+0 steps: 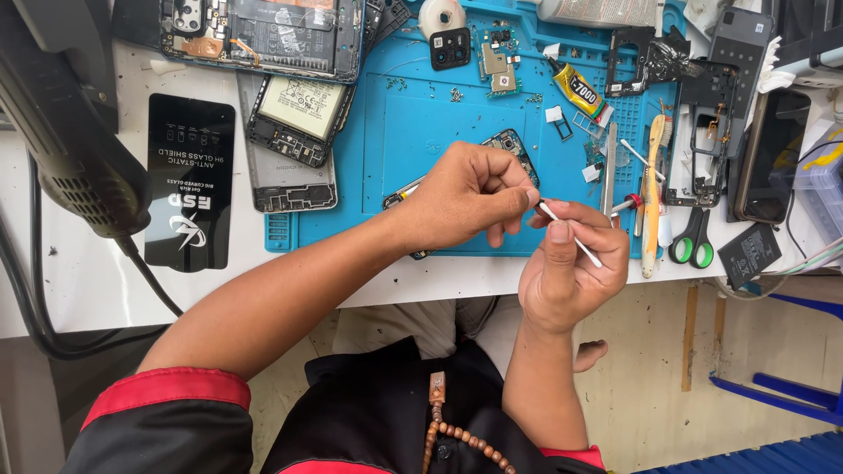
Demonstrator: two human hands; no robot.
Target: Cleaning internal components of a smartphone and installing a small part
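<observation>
The right hand [571, 272] pinches a white cotton swab [571, 235] between thumb and fingers, just in front of the blue work mat [421, 132]. The left hand [465, 193] pinches the swab's far tip with its fingertips, over the mat's near edge. Beneath it an opened phone [509, 145] lies on the mat. Green-handled scissors [692, 239] lie right of the mat.

Blue work mat [421, 132], white cotton swab [575, 240], green-handled scissors [694, 241], yellow glue tube [578, 90], black screen-protector packet [189, 180]
</observation>
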